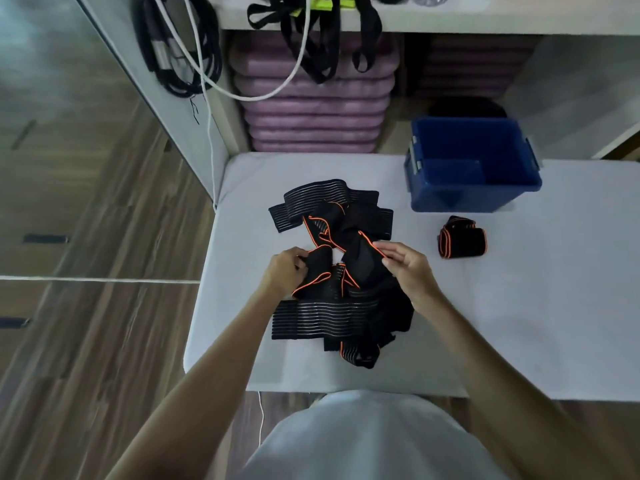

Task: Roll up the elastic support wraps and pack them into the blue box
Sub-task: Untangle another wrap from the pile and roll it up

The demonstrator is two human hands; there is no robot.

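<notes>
The left hand (285,270) has its fingers curled shut around a fold of black, orange-edged elastic wrap (320,268), gripping the band where it bends over. The right hand (407,268) pinches the orange hem of the same tangle between thumb and fingers (384,252), closed narrowly on the fabric. Between the two hands the band sags in a loose twist, its run roughly left to right.

Under and around the fingers lies the heap of unrolled wraps (332,268): flat, ribbed strips, some with thin pale stripes along their length, some trimmed in orange. One striped strip (322,320) lies just nearer the person than the hands, long axis left to right; another (318,195) stretches beyond them, slanted slightly (its far end lifted toward the right).

Right of the right hand, well apart from the heap, sits one rolled wrap (462,239), a squat bundle with orange edges. Beyond that roll stands the blue box (472,188), a hard plastic bin, open-topped, close to the table's far edge.

The table (536,306) is covered in pale grey, smooth and soft-looking; broad bare room lies to the right of the right hand, and a narrower margin left of the left hand before the edge drops to wood-plank floor (86,306).
</notes>
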